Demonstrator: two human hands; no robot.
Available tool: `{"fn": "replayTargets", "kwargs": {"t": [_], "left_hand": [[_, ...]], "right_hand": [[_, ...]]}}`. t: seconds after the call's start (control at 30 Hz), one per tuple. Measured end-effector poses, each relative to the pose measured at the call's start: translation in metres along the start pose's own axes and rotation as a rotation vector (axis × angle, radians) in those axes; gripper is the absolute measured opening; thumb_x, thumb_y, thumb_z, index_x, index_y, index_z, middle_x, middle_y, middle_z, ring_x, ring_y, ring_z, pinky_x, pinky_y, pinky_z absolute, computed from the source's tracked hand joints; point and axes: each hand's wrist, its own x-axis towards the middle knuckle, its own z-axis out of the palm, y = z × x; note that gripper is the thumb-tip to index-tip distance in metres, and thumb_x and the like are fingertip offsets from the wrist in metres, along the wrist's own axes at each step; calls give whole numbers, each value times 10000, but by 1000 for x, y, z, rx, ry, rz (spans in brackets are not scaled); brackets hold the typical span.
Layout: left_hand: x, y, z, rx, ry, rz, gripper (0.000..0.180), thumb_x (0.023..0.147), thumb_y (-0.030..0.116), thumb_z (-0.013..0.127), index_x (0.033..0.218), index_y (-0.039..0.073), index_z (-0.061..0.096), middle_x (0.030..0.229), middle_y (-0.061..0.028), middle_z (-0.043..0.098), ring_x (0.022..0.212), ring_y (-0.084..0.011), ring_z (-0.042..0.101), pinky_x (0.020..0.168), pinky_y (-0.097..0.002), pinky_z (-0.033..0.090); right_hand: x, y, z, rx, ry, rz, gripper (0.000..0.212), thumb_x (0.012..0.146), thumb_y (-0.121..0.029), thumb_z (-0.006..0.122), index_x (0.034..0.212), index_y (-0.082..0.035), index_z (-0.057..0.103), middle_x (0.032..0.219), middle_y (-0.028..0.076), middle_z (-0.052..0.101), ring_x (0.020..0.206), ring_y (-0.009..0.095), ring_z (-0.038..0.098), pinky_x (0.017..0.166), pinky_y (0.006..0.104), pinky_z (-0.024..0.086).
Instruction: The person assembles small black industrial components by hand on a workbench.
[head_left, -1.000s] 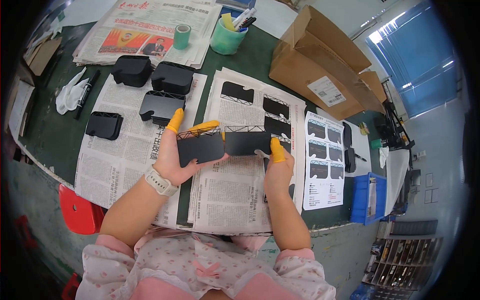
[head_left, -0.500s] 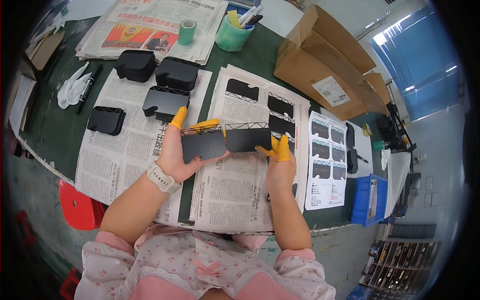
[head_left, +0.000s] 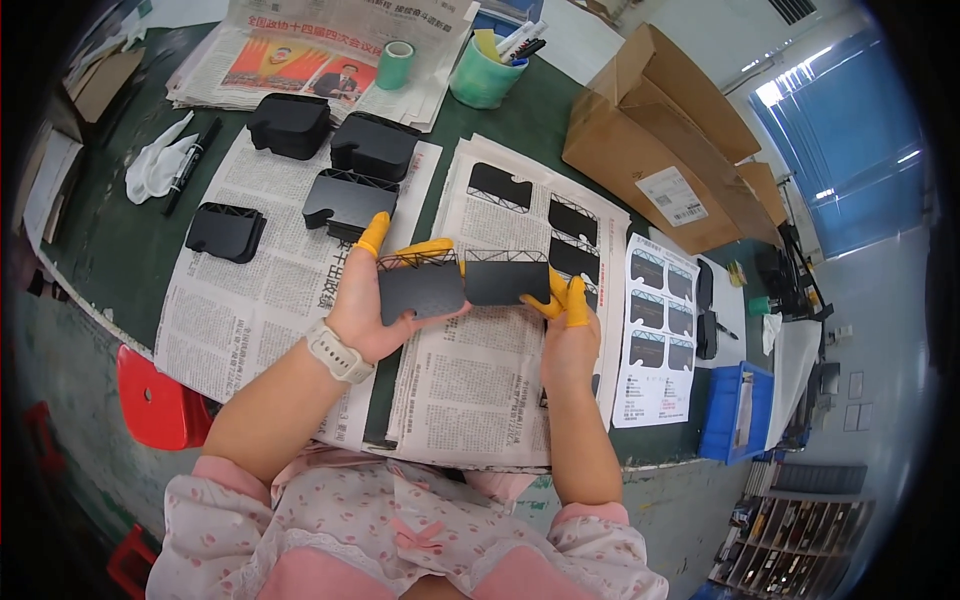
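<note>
At the centre of the frame, two thin black plates with openwork truss edges are held side by side over newsprint. The left hand (head_left: 362,310) cradles the left black plate (head_left: 422,290), fingers passing beneath and behind it, thumb raised off the face at its left. The right hand (head_left: 572,345) pinches the right black plate (head_left: 507,284) near its lower right end between fingers in yellow cots (head_left: 577,301). Whether the plates' near ends touch cannot be told. Stacks of similar plates (head_left: 375,145) stand at upper left; single plates (head_left: 500,187) lie on newspaper (head_left: 470,370) right of centre, beside a printed sheet (head_left: 655,400). Assessment: the pinch should be light and confined to the solid edge, since the truss work looks slender and likely to bend. The plates are best tilted slowly, faces clear of rubbing, so light crosses each surface evenly. A bare fingertip shows below the left plate; contact by covered fingers only would probably lessen smudging.
</note>
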Motion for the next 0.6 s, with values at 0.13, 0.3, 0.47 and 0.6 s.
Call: {"fn": "replayTargets", "kwargs": {"t": [0.13, 0.3, 0.47, 0.6], "left_hand": [[-1, -1, 2, 7, 21, 8, 767, 983, 671, 463, 1256, -29, 615, 1184, -231, 660, 1091, -390, 659, 973, -601, 531], [-1, -10, 0, 31, 22, -82, 787, 956, 730, 445, 1250, 26, 636, 1195, -190, 670, 1093, -359, 646, 971, -603, 513], [-3, -26, -4, 106, -39, -189, 811, 952, 755, 400, 1311, 65, 632, 1233, -141, 678, 1112, -325, 645, 1012, -560, 494], [-8, -29, -3, 25, -166, -339, 765, 948, 735, 439, 1289, 89, 667, 1203, -123, 719, 1046, -311, 696, 958, -466, 537]], "right_hand": [[-10, 4, 4, -202, -21, -174, 496, 1113, -331, 442, 1371, 74, 566, 1191, 112, 684, 1069, 167, 634, 1022, 304, 444], [-40, 8, 12, -752, -313, -659, 852, 991, -448, 604, 1570, 61, 242, 1471, 287, 438, 1293, 426, 482, 1112, 468, 361], [-49, 6, 31, -987, -474, -889, 961, 926, -536, 650, 1575, 42, 239, 1571, 322, 305, 1450, 507, 298, 1150, 644, 226], [-42, 4, 30, -1067, -501, -877, 1015, 868, -545, 715, 1579, 4, 243, 1587, 254, 328, 1476, 496, 268, 1161, 682, 175]]}}
